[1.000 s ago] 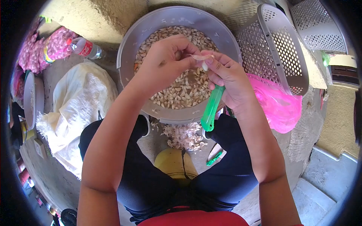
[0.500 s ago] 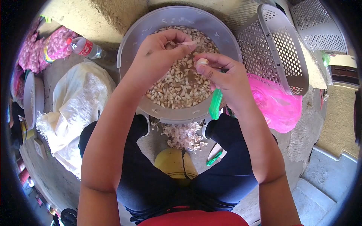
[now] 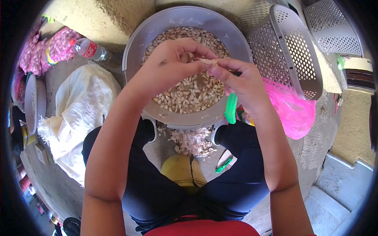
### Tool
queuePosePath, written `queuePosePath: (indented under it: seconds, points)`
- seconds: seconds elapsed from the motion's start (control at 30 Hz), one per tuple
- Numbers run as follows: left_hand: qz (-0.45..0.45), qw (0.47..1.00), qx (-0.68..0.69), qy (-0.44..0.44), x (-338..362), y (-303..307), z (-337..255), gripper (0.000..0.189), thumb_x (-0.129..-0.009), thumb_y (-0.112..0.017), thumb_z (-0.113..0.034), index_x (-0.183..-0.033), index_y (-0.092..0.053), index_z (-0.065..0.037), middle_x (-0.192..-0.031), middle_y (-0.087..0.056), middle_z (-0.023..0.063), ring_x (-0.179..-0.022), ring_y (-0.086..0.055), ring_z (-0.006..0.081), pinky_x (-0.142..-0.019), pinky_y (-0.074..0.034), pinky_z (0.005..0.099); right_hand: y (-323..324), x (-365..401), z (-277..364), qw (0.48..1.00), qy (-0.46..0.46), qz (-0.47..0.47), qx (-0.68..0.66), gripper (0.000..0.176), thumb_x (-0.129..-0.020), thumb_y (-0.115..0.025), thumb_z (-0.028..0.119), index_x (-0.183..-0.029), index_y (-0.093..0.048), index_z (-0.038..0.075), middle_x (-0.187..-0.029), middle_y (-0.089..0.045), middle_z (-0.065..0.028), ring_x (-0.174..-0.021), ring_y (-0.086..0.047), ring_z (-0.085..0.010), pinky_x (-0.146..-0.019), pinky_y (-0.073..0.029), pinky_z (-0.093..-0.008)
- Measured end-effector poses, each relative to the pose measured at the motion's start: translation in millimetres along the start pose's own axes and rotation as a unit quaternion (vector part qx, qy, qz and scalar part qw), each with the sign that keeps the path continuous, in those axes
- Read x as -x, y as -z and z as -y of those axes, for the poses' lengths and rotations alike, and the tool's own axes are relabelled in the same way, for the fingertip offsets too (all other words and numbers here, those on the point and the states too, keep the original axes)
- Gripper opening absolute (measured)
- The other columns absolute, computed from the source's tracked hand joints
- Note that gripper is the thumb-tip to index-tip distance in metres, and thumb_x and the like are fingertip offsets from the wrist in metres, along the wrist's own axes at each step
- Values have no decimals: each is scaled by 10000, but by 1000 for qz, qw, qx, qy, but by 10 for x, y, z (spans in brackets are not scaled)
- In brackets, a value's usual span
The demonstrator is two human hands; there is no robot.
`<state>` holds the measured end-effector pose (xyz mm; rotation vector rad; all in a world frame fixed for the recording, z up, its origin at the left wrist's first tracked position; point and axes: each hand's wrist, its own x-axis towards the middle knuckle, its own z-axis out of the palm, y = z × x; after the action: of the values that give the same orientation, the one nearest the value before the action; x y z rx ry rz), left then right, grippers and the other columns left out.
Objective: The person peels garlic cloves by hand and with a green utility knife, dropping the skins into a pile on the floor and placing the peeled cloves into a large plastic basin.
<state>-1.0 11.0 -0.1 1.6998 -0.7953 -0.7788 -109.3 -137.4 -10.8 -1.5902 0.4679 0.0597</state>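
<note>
Over a large grey tub (image 3: 136, 47) of garlic cloves (image 3: 189, 94) in water, my two hands meet at the fingertips. My left hand (image 3: 169, 65) pinches a garlic clove (image 3: 208, 61) with papery skin from the left side. The fingers of my right hand (image 3: 242, 80) close on the same clove from the right. A green-handled knife (image 3: 231, 108) hangs from under my right hand, held in its lower fingers; its blade is mostly hidden.
Garlic peels (image 3: 193, 142) lie on the floor below the tub. At the right are a perforated basket (image 3: 271, 51) and a pink plastic bag (image 3: 293, 114). A white sack (image 3: 84, 94), a bottle (image 3: 88, 49) and pink net bags (image 3: 59, 43) stand left.
Both hands have come together at the clove, which was in my right hand alone. The green knife handle has shifted slightly right and turned more upright.
</note>
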Motion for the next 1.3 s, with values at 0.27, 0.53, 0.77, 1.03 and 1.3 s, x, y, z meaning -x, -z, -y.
queuePosePath:
  seconds: [0.27,0.53,0.77,1.03,1.3]
  points:
    - [-83,993,66,-47,-27,-40,77,166,-728,-593,-48,-890,-564,-61,-709,-463,-74,-576,-366,2,-534,-300,157,43,-63,6,913,-109,53,-389,268,-828,-554,228,-975,-553,3,-632,-425,59,-443,-322,-15,-414,-292,-172]
    - [-34,999,14,-25,-22,-61,91,78,-716,-616,-36,-783,-589,-64,-640,-414,-87,-533,-319,-6,-476,-245,156,91,-66,-51,906,-102,100,-399,185,-827,-549,185,-923,-566,28,-750,-530,11,-473,-348,-14,-447,-310,-164]
    - [-84,995,-26,-41,9,-112,83,111,-701,-671,-78,-796,-620,-57,-579,-367,-95,-506,-279,6,-443,-218,181,66,-61,-19,933,-77,62,-345,190,-815,-562,195,-907,-574,29,-763,-540,4,-484,-360,-19,-467,-333,-173]
    - [-128,977,-119,-126,24,-113,64,120,-689,-656,-51,-776,-603,12,-780,-531,6,-577,-383,43,-499,-302,190,-10,-52,21,967,-47,-17,-248,202,-777,-612,154,-920,-579,16,-772,-613,-30,-469,-378,-24,-449,-354,-186]
    - [-101,983,-91,-127,8,-102,90,88,-702,-606,-44,-738,-550,14,-715,-510,13,-588,-409,63,-512,-325,208,-61,-22,33,994,2,-52,-97,219,-754,-649,185,-895,-609,21,-728,-609,-20,-478,-433,-33,-432,-357,-174]
